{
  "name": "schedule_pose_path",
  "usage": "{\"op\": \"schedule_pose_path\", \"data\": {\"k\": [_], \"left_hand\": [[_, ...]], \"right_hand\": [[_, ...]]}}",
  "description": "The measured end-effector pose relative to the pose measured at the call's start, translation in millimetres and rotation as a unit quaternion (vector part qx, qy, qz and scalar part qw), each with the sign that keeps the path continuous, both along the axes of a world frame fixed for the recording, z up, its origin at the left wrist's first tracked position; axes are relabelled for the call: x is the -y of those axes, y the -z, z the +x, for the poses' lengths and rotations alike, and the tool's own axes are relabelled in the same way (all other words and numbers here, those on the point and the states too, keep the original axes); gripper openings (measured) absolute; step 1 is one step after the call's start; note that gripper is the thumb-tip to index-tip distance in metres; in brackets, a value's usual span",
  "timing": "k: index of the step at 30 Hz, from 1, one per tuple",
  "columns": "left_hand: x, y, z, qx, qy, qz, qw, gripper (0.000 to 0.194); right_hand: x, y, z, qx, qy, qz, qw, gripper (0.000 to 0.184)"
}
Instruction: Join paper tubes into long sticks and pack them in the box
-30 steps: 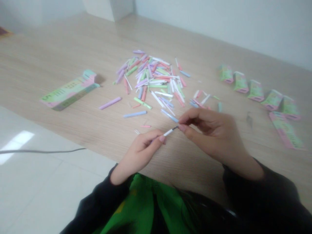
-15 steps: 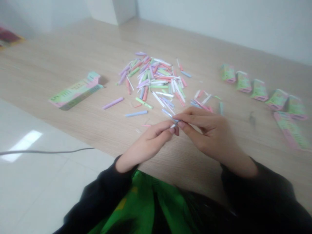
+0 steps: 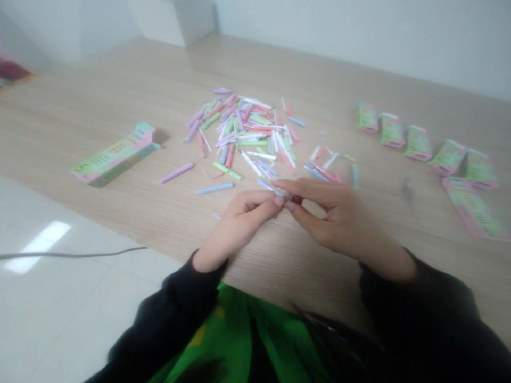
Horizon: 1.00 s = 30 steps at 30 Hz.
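Note:
My left hand [image 3: 237,221] and my right hand [image 3: 323,213] meet fingertip to fingertip above the wooden table [image 3: 120,85], just in front of me. Both are pinched closed on one small thin piece [image 3: 286,198], almost wholly hidden between the fingers. Behind the hands lies a heap of several small pastel sticks [image 3: 247,133] in pink, green, purple, blue and white. A loose purple stick [image 3: 176,172] and a blue one [image 3: 214,188] lie to the left of my hands.
A long green and pink box [image 3: 114,155] lies on the left. Several small green and pink boxes [image 3: 417,142] stand in a row at the right, with a longer one [image 3: 473,207] lying beside them. A grey cable [image 3: 67,254] crosses the white floor at left.
My left hand has moved right and up until its fingertips touch those of my right hand. The white stick that showed between them is now hidden.

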<state>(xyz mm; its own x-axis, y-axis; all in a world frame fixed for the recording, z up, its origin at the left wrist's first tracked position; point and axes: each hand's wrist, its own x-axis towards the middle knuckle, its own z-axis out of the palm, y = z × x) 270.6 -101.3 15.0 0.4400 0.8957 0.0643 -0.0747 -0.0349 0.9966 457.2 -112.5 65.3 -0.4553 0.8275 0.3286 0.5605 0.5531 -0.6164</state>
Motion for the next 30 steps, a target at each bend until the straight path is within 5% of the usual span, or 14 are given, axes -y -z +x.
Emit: {"op": "schedule_pose_path", "data": {"k": [5, 10, 19, 30], "left_hand": [[1, 3.7, -3, 0.018, -0.029, -0.032, 0.999, 0.043], [2, 6.3, -4, 0.040, -0.025, -0.065, 0.997, 0.042], [1, 16.7, -4, 0.058, -0.009, -0.093, 0.994, 0.045], [3, 21.7, -15, 0.114, -0.056, -0.106, 0.986, 0.045]], "right_hand": [[-12, -0.4, 11, 0.009, 0.055, -0.046, 0.997, 0.029], [-44, 23.1, 28, 0.048, 0.141, -0.073, 0.986, 0.005], [-66, 69.9, 35, 0.146, 0.114, -0.061, 0.981, 0.019], [-74, 49.8, 57, 0.181, 0.138, -0.056, 0.972, 0.026]]}}
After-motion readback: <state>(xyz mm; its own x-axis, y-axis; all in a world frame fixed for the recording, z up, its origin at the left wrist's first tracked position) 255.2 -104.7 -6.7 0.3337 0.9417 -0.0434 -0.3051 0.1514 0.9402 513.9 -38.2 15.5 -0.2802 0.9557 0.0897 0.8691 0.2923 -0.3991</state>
